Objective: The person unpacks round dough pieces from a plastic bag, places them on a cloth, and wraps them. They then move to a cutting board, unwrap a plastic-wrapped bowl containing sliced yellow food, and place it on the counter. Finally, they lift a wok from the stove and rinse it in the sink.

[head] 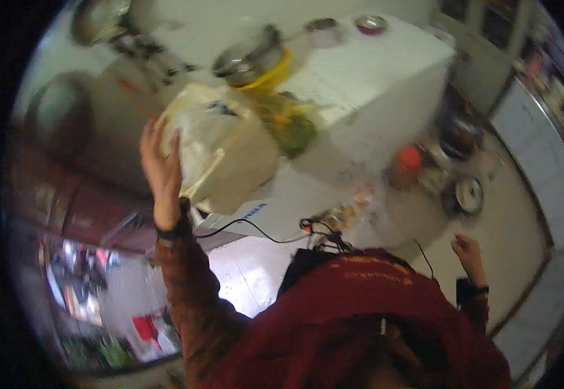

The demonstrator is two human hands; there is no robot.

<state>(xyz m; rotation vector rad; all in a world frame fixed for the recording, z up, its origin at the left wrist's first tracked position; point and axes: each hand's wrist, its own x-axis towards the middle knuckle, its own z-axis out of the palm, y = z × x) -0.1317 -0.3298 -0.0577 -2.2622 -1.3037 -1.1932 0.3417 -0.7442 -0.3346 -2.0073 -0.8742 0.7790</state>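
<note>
My left hand [161,163] reaches up at the left, fingers spread, against the side of a large cream-coloured bag or cover [228,150]. Whether the fingers grip its material is too blurred to tell. Just behind the bag lies a yellow-green plastic bag [294,129], close to a yellow basin [274,73] with metal ware in it. At the lower right, my right hand [467,250] is raised with curled fingers, apart from any object; nothing shows in it. A dark cable [243,221] runs from below the cream bag to a tangle near my waist.
A white table or counter [384,63] bears two small bowls at the back. To the right stand a red-lidded jar [408,160] and a round metal container [469,194]. Metal pans and utensils are at the upper left. A pale ledge [530,126] curves along the right.
</note>
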